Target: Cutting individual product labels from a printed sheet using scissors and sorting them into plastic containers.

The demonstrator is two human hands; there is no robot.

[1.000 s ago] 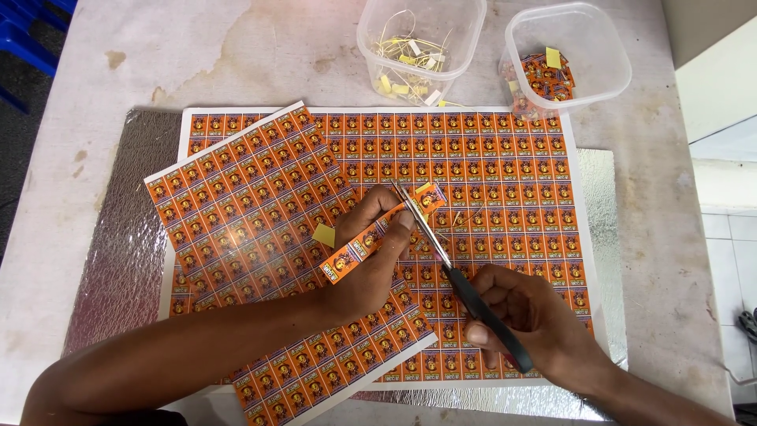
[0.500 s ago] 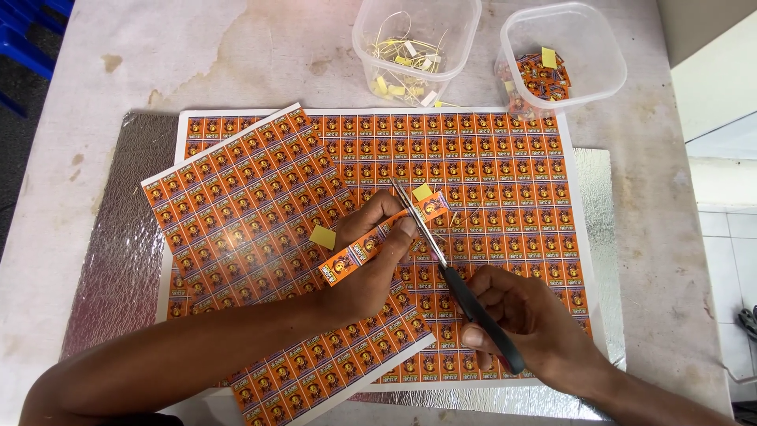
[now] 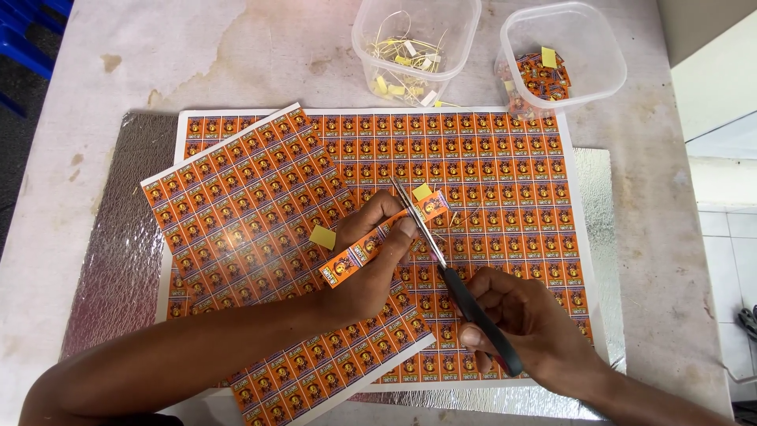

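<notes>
From the head camera I see the left hand (image 3: 371,264) pinching a narrow orange strip of printed paper labels (image 3: 378,241) above the large orange printed label sheet (image 3: 505,181). The right hand (image 3: 520,323) is closed around the black handles of the steel scissors (image 3: 441,264); the blades meet the strip near its upper end. I judge the strip very light, thin and floppy, so holding it close to the cut is best. A smaller tilted label sheet (image 3: 244,229) lies left. Two clear plastic tubs (image 3: 414,43) stand at the far edge of the table (image 3: 236,55); open room remains on the right.
</notes>
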